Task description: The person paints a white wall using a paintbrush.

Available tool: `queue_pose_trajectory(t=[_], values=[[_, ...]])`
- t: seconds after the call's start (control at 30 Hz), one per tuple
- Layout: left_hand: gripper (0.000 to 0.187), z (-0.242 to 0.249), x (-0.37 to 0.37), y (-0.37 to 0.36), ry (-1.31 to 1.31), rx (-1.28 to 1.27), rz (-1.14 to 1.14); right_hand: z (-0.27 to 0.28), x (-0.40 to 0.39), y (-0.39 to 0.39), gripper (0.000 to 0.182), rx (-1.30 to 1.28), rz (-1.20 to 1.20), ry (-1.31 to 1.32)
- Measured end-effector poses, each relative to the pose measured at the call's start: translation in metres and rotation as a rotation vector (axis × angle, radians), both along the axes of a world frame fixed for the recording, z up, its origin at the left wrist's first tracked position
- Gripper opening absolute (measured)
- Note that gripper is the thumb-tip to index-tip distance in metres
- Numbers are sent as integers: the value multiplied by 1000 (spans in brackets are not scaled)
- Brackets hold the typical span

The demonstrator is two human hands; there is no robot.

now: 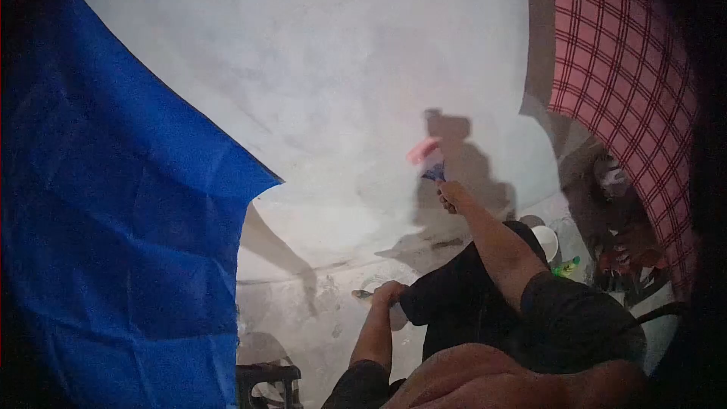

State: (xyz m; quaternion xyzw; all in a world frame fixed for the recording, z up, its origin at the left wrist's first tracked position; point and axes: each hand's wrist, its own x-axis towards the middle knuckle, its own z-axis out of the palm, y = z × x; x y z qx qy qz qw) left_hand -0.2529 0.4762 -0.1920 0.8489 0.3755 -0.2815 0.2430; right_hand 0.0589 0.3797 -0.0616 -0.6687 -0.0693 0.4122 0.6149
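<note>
My right hand (pixel 450 195) is closed around the handle of a blue tool (pixel 434 173), held up in front of a pale wall (pixel 303 91). A pink part (pixel 424 151) at the tool's upper end is blurred and lies against or close to the wall; I cannot tell which. My left hand (pixel 389 292) is lower down, near my dark-clothed knee, with its fingers bent. Just left of its fingers is a small object (pixel 363 295), too small to name. Whether that hand grips it is unclear.
A blue cloth (pixel 129 204) hangs at the left. Pink checked cloth (pixel 628 53) hangs at the right. Beyond my right knee are a white container (pixel 545 241) and a green item (pixel 568 266). A dark stool-like object (pixel 269 373) stands at the lower left.
</note>
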Motion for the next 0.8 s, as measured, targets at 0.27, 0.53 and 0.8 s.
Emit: queue_pose_trajectory(t=[0.27,0.53,0.8], values=[[50,-35,-13,12,-189,226,-100,-52,-36,29,40,-104,39,-1263],[38,-36,-17,-8,-227,418,-199,185,-45,71,38,405,40,-1004],[42,-39,-5,5,-428,472,37,145,27,97,52,301,184,-531]])
